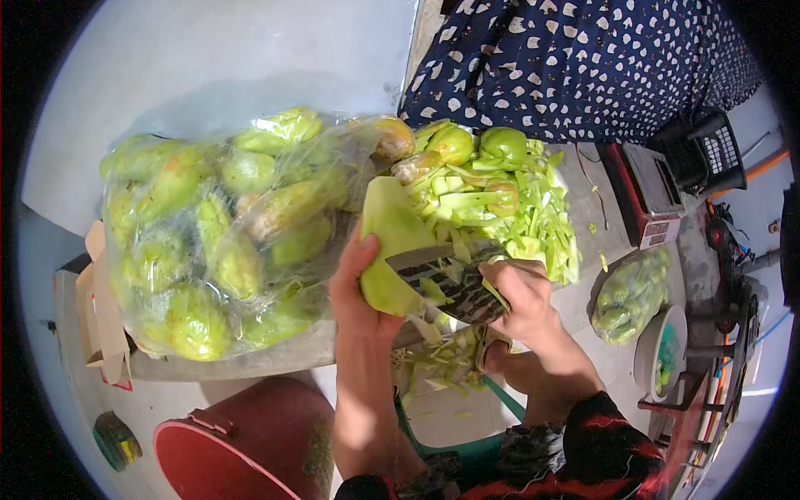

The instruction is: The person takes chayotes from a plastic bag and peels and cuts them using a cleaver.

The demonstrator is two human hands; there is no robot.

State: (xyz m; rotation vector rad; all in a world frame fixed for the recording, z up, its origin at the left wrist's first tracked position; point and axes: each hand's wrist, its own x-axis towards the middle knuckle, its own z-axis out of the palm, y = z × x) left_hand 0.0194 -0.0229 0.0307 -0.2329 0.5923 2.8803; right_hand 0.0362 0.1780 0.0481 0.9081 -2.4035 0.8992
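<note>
Upright in my left hand (362, 287) is a peeled pale green fruit (387, 225), with my fingers wrapped round its left side and base. My right hand (521, 296) is closed on the handle end of a wide dark blade (450, 279), which lies against the fruit's right side. Bits of green peel stick to the blade. Just behind it is a heap of green peelings and cut pieces (533, 208), with unpeeled green fruits (504, 148) on top. A clear plastic bag of green fruits (225, 242) lies left of my left hand.
A red bucket (242, 442) stands below the table edge (250, 363). Peelings (446, 358) lie on the floor. To the right are a red scale (642, 196), a black basket (717, 154), another bag of fruits (633, 296) and a white bucket (658, 354). A patterned dark cloth (567, 67) hangs behind.
</note>
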